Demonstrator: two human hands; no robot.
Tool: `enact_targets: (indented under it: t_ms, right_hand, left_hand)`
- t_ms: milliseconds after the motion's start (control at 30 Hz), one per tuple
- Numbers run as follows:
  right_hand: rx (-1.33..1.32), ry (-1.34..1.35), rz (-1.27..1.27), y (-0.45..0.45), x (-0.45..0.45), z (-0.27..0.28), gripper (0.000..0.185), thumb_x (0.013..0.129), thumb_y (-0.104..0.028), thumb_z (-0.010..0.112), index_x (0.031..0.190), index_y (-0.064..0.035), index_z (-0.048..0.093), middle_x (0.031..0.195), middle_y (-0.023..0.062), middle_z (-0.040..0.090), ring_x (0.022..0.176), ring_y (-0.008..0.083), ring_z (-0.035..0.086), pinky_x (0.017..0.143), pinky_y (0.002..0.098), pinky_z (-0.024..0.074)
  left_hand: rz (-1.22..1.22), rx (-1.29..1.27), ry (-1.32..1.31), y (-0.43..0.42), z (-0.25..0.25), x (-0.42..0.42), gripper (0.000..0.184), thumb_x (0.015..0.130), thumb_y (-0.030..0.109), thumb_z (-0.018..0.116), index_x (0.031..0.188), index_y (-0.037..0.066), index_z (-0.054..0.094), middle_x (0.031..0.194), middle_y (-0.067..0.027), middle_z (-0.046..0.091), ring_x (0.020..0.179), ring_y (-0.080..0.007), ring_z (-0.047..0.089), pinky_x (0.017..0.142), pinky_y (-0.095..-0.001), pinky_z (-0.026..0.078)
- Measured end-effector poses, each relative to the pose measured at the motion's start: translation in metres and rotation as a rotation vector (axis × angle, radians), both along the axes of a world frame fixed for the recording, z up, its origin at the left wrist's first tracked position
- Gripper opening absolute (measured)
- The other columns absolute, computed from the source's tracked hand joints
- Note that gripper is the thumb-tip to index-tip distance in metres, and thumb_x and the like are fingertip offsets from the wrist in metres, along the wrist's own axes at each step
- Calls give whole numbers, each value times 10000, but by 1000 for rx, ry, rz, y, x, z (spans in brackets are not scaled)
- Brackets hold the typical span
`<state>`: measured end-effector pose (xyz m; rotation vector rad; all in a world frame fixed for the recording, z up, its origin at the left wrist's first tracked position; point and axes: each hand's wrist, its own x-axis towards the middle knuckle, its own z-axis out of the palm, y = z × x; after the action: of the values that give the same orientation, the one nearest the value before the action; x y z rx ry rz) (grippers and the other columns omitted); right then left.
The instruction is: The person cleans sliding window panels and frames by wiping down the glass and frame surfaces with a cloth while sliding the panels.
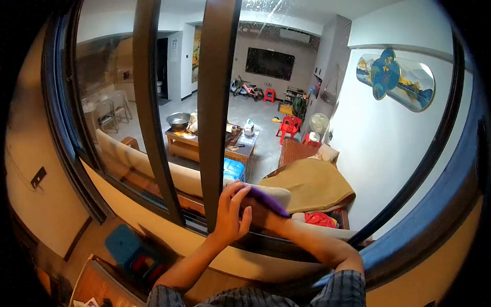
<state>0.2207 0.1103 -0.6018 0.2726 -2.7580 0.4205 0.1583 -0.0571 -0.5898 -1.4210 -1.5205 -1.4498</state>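
My left hand (232, 214) is at the lower end of the dark window frame bar (217, 117), its fingers bent and apart, with nothing visible in it. Right beside it, partly behind its fingers, my right hand (260, 214) holds a purple cloth (268, 201) low against the window. The cloth sticks out along the top of the right hand. Shadow and the left hand hide some of the right fingers. Small drops or specks mark the upper glass (271, 13).
Beyond the window are a coffee table (204, 143) with a metal basin (178, 120), red stools (289, 128), a fan (319, 123) and a tan cover (312, 184). A blue stool (124, 242) and a wooden table (97, 284) stand at lower left. A blue curtain (434, 230) hangs at right.
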Motion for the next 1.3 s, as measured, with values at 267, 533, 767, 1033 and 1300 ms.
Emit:
enact_targets:
  t_ms: [267,533,767,1033,1300]
  right_hand:
    - [559,845,-62,41,19,247,701,865,-124,626,1535,-37,436,1608,214,381,1468,401,388,1219,472,300]
    - [921,1116,-629,75,45,390,734,941,-321,628,1592,-116,356,1670,155,277,1547,360,240,1237,510,235]
    - [922,1190,-576,75,47,348,697,995,-323,547,1613,-128,291,1674,157,260,1571,350,175,1255,506,197]
    - [599,941,-605,67,49,212,666,958,-232,480,1603,-139,344,1700,90,225,1566,324,192,1226,466,279]
    - [688,723,-609,54,56,58,612,947,-223,555,1525,-54,444,1631,183,342,1496,389,325,1193,437,324]
  left_hand:
    - [-146,21,307,50,139,-1,717,929,131,531,1588,-24,296,1602,-288,302,1470,-448,328,1218,-488,263]
    - [-110,534,528,150,308,0,617,948,203,598,1502,-17,438,1511,-280,423,1367,-446,449,1161,-505,349]
    - [62,537,530,171,303,14,570,1003,206,528,1464,-116,436,1512,-326,413,1379,-471,430,1171,-514,330]
    - [38,273,451,161,157,10,641,961,393,535,1492,34,517,1561,-288,399,1445,-496,373,1191,-572,282]
    - [14,-71,323,136,-4,9,623,976,446,535,1443,35,568,1546,-311,395,1406,-539,395,1161,-588,330]
